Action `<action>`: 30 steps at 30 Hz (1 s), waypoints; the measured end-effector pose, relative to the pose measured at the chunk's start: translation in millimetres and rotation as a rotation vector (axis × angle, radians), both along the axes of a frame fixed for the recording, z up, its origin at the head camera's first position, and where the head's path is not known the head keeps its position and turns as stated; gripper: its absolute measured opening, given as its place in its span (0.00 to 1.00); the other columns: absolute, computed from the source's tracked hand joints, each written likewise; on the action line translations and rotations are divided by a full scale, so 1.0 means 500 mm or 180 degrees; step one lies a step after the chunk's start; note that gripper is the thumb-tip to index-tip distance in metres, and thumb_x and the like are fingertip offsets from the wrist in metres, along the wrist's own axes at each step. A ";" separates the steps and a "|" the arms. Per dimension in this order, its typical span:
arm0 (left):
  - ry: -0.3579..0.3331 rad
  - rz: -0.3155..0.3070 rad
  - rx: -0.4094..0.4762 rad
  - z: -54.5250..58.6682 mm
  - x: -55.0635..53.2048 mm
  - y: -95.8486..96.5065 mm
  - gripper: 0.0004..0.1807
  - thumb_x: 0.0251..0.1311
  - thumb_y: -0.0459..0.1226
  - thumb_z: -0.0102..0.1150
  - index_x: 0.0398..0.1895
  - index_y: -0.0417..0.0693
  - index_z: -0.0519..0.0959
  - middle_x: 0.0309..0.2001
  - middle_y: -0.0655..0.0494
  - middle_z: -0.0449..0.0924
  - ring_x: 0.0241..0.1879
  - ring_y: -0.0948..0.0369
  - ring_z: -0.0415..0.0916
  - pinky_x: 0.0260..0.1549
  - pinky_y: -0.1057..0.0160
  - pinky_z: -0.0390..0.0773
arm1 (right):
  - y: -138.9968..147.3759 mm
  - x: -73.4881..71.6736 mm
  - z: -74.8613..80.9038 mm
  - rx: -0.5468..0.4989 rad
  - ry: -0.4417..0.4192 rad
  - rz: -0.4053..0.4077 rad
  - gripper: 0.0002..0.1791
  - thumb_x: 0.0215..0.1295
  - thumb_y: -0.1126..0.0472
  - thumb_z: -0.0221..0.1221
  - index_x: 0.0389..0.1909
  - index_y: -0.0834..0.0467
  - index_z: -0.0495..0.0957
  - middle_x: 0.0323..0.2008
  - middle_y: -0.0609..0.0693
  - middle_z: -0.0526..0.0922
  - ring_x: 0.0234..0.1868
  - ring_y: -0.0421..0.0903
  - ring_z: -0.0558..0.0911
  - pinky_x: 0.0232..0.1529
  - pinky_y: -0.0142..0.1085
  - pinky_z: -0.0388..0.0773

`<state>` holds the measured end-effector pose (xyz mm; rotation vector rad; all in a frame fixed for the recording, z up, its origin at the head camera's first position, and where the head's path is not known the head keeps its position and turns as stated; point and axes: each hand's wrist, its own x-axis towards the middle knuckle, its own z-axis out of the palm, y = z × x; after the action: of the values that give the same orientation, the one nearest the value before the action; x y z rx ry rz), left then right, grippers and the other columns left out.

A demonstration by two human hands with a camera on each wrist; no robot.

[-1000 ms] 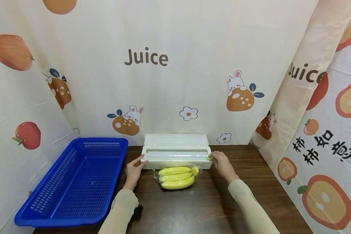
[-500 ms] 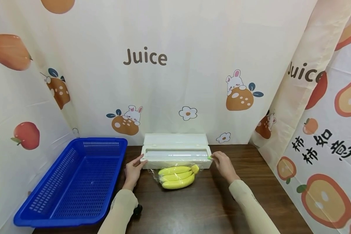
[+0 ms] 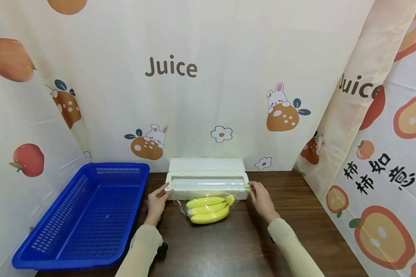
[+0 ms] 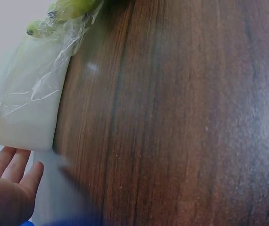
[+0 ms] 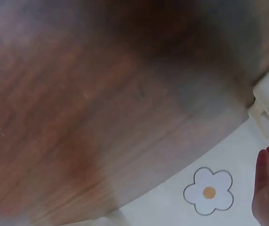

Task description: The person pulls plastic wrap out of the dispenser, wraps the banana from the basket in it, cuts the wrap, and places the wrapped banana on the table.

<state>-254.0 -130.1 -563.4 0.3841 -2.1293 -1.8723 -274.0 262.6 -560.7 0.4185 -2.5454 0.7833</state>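
In the head view, a white cling film dispenser (image 3: 208, 193) stands at the back of the table with its lid (image 3: 206, 164) raised and a roll of film (image 3: 208, 182) inside. Film runs over its front edge onto a bunch of yellow bananas (image 3: 209, 218). My left hand (image 3: 156, 204) grips the dispenser's left end; in the left wrist view its thumb is over the film and its other fingers (image 4: 19, 165) are at the end. My right hand (image 3: 262, 198) pinches the green slide cutter (image 3: 247, 186) at the right end. The right wrist view shows several straight fingers (image 5: 268, 169).
A large blue plastic basket (image 3: 86, 215) stands on the left. The dark wooden table (image 3: 208, 254) reaches back to a printed curtain (image 3: 201, 100), with more curtain along both sides. A small black object (image 3: 162, 250) shows beside the left sleeve.
The slide cutter sits slightly nearer the dispenser's right end than a second ago. My right hand has closed in on that end by a little. Left hand, dispenser and bananas stay put.
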 end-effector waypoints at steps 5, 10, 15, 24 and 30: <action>-0.0071 -0.0001 -0.0039 0.003 0.000 -0.001 0.23 0.64 0.34 0.74 0.63 0.42 0.84 0.64 0.40 0.80 0.67 0.50 0.75 0.41 0.86 0.70 | -0.005 0.001 -0.014 0.0440 0.0662 0.0154 0.23 0.59 0.69 0.75 0.56 0.63 0.83 0.51 0.64 0.82 0.49 0.63 0.84 0.44 0.55 0.85; -0.0100 0.0097 -0.0053 0.004 0.001 0.006 0.23 0.65 0.35 0.74 0.63 0.42 0.84 0.64 0.39 0.80 0.67 0.47 0.76 0.42 0.85 0.70 | -0.016 -0.010 -0.010 0.0776 0.1368 0.0410 0.17 0.48 0.70 0.79 0.39 0.59 0.87 0.42 0.58 0.86 0.44 0.58 0.84 0.39 0.50 0.84; 0.0012 0.0249 -0.0412 0.002 0.007 0.020 0.21 0.66 0.35 0.73 0.62 0.44 0.85 0.61 0.38 0.83 0.68 0.47 0.76 0.57 0.66 0.79 | -0.018 -0.019 -0.007 0.0968 0.1711 0.0500 0.07 0.58 0.71 0.73 0.31 0.60 0.85 0.38 0.55 0.88 0.40 0.56 0.83 0.35 0.48 0.81; 0.0742 0.0340 -0.1022 -0.001 0.020 0.033 0.07 0.65 0.30 0.71 0.41 0.33 0.91 0.71 0.30 0.72 0.72 0.33 0.67 0.68 0.33 0.69 | -0.039 -0.017 0.014 0.0657 0.1471 0.0485 0.06 0.61 0.66 0.73 0.32 0.59 0.84 0.41 0.57 0.86 0.43 0.57 0.83 0.37 0.50 0.80; 0.1433 0.0177 -0.1501 0.002 0.045 0.055 0.03 0.59 0.24 0.73 0.36 0.33 0.90 0.60 0.28 0.80 0.63 0.30 0.73 0.59 0.30 0.75 | -0.075 0.001 0.045 0.0264 0.0852 0.0626 0.05 0.64 0.70 0.70 0.35 0.58 0.85 0.37 0.53 0.85 0.40 0.52 0.83 0.40 0.46 0.83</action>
<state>-231.4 -102.7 -562.3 -0.0767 -2.1132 -1.2172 -273.6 225.3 -538.3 0.7571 -2.3146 0.6421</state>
